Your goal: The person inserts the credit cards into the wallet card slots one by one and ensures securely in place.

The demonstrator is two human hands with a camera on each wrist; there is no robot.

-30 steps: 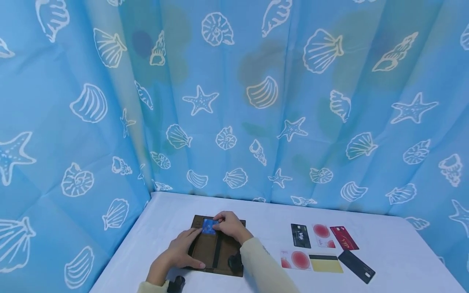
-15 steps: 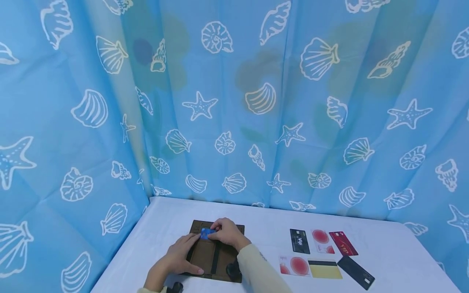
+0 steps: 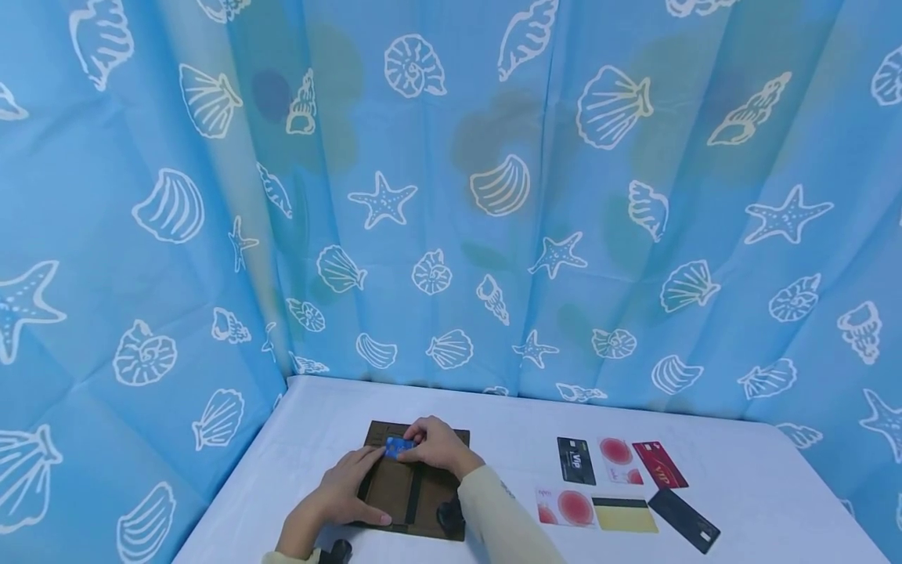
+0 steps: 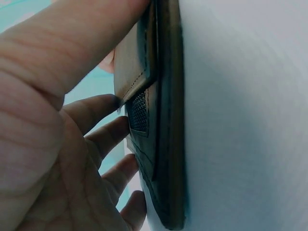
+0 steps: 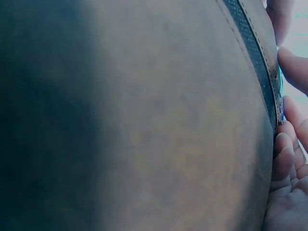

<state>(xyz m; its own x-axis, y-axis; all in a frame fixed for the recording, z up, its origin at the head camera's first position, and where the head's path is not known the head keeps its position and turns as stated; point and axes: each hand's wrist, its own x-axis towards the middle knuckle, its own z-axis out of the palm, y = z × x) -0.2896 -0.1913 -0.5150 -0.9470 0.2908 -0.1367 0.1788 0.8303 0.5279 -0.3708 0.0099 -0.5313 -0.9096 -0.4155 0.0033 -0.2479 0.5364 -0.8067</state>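
Observation:
A brown leather wallet (image 3: 390, 489) with a dark strap lies spread open on the white table. Near its far edge a blue card (image 3: 396, 446) sticks partly out of a pocket on the left half. My right hand (image 3: 438, 448) pinches the card's right side between thumb and fingers. My left hand (image 3: 345, 487) rests on the wallet's left side, its fingertips beside the card and its thumb by the near edge. In the left wrist view, the left fingers (image 4: 108, 144) touch the wallet's edge. The card's lower part is hidden in the pocket.
To the right lie several cards: a black VIP card (image 3: 576, 460), a red VIP card (image 3: 660, 465), two white cards with red circles, one of them a lower card (image 3: 566, 507), a gold striped card (image 3: 625, 515) and a plain black card (image 3: 684, 520). A blue shell-print curtain (image 3: 451, 235) stands behind.
The blue card has slid toward me, deeper into the wallet pocket, and less of it shows. My right hand moved with it. The head view has tilted slightly.

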